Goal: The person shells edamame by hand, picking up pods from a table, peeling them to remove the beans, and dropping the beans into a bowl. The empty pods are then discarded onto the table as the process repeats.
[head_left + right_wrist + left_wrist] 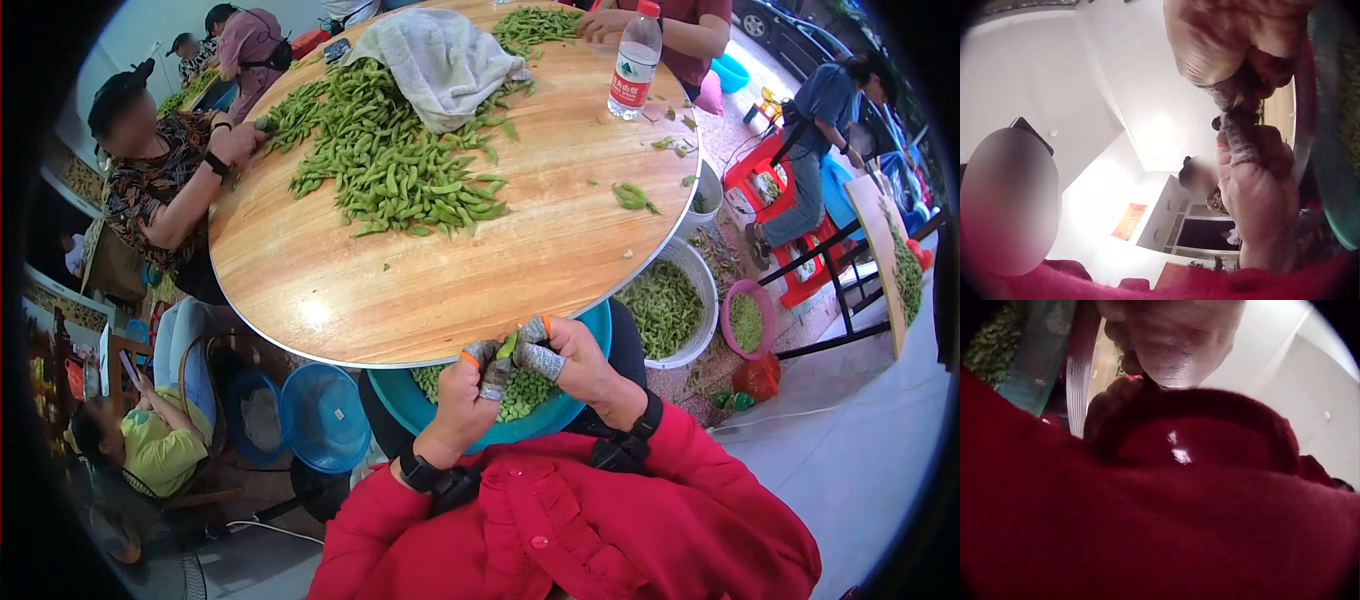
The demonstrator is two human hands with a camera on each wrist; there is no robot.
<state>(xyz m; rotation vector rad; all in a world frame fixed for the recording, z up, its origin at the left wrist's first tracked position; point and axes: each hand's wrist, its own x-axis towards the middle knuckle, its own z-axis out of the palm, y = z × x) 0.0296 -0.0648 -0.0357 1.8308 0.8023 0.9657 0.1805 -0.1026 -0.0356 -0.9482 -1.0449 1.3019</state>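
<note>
Just past the table's near edge, my left hand [462,402] and right hand [590,368] meet fingertip to fingertip. Between them they pinch a green edamame pod [508,346]. Grey finger covers with orange edges wrap the fingers of both hands. Directly below is a teal basin [392,390] with pale green shelled beans [525,396] in it. The right wrist view shows my left hand [1260,194] and right hand [1241,44] touching at the covered fingertips, the pod hidden there. Red cloth [1147,531] fills most of the left wrist view.
A large pile of edamame pods [400,170] lies on the round wooden table [420,290], partly under a grey towel [425,65]. A water bottle [635,65] stands at the far right. A white basket [705,290] of pods, a pink basin [765,310] and blue basins [325,415] flank me. Several people sit around.
</note>
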